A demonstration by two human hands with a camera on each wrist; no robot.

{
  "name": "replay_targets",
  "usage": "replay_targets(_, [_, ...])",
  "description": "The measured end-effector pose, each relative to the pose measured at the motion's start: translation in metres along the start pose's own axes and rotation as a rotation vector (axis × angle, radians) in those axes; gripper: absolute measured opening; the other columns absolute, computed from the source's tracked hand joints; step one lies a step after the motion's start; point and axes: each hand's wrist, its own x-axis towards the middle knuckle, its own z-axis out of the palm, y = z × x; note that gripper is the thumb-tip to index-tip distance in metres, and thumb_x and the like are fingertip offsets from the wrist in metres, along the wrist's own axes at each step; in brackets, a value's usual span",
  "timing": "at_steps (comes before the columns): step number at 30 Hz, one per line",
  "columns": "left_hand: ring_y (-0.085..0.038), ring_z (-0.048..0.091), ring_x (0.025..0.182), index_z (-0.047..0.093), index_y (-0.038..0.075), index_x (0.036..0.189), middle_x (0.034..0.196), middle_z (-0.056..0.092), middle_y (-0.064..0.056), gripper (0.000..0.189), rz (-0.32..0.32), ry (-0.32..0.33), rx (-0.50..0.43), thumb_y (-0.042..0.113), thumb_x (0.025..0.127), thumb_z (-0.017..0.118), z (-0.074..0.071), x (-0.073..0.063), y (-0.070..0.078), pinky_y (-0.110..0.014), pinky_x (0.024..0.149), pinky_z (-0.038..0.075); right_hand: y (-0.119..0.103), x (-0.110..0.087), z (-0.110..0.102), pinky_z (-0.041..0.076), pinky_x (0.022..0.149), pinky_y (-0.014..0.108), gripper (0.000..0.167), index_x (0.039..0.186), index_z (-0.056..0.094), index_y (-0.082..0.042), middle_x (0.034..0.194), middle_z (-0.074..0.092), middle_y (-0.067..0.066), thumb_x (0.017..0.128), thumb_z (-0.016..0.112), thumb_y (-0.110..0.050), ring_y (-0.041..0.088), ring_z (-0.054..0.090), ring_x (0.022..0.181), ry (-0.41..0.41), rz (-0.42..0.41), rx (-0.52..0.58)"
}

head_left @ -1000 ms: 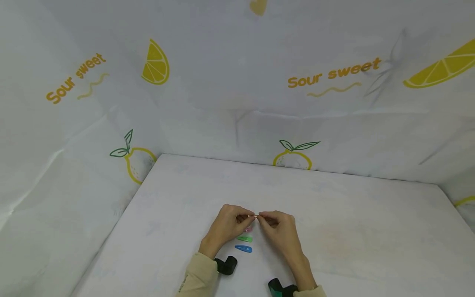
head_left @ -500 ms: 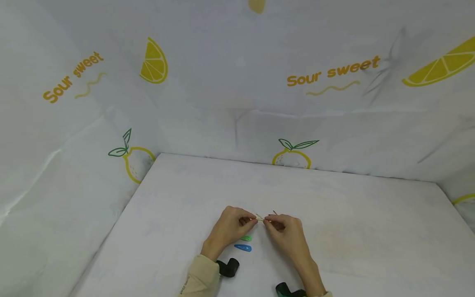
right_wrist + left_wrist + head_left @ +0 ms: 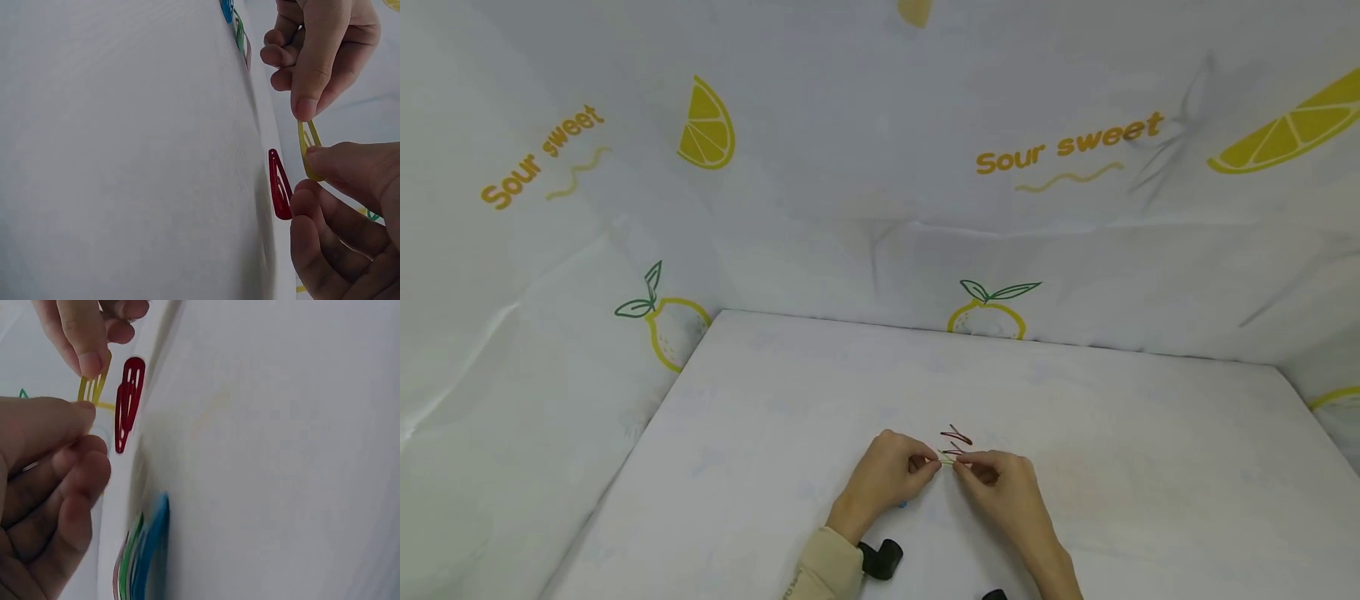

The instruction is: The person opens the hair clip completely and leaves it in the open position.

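Both hands are grasping the same small thing: the left hand (image 3: 895, 467) pinches one end of a yellow clip (image 3: 304, 150) between thumb and fingers, and the right hand (image 3: 1006, 487) pinches the opposite end the same way. The clip is held up off the white bench (image 3: 1150, 467), in the narrow gap between the two sets of fingertips. Just beyond it on the bench lie two red clips (image 3: 958, 437), one farther out than the other, each with a thin strip raised from its frame. On the near side, by the left hand, a blue clip (image 3: 153, 550), a green clip (image 3: 129, 559) and a pink clip (image 3: 116, 575) sit in a row; from the head view the left hand hides all but a bit of the blue. A beige sleeve (image 3: 827, 562) covers the left forearm. Behind the bench hangs a pale sheet (image 3: 820, 167) printed with lemons and "Sour sweet".
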Motion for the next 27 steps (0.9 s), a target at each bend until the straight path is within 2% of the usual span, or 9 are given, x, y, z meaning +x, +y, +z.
replay_targets(3, [0.009,0.055,0.060,0.083,0.011,0.087,0.071,0.075,0.004,0.006,-0.016,-0.002,0.042,0.009,0.087,0.077,0.005,0.000,0.005,-0.003,0.061,0.040,0.001,-0.003,-0.005,0.055,0.060,0.018,0.004,0.086,0.081,-0.004,0.072,0.075,0.001,0.082,0.081,-0.003,-0.003,0.062,0.060,-0.017,0.021,-0.014])
replay_targets(10, [0.009,0.048,0.058,0.083,0.013,0.083,0.068,0.073,0.007,0.006,-0.039,-0.008,0.118,0.011,0.086,0.078,0.012,0.000,0.014,-0.005,0.057,0.036,0.006,-0.008,-0.009,0.052,0.058,0.018,0.007,0.085,0.081,-0.001,0.070,0.074,0.001,0.082,0.083,-0.006,-0.004,0.058,0.058,-0.032,0.052,-0.024])
replay_targets(18, [0.009,0.047,0.058,0.082,0.014,0.082,0.068,0.073,0.008,0.005,-0.037,0.010,0.178,0.013,0.086,0.079,0.018,0.001,0.015,-0.007,0.057,0.035,0.009,-0.009,-0.010,0.050,0.056,0.018,0.007,0.084,0.080,0.000,0.069,0.073,0.001,0.081,0.083,-0.006,-0.003,0.055,0.056,-0.047,0.082,-0.013])
replay_targets(27, [0.007,0.046,0.059,0.082,0.016,0.081,0.068,0.071,0.010,0.006,-0.076,-0.012,0.194,0.013,0.085,0.079,0.020,0.004,0.016,-0.009,0.057,0.035,0.013,-0.007,-0.009,0.047,0.055,0.017,0.006,0.084,0.080,0.000,0.067,0.069,-0.001,0.082,0.082,-0.005,-0.003,0.051,0.055,-0.070,0.116,-0.018])
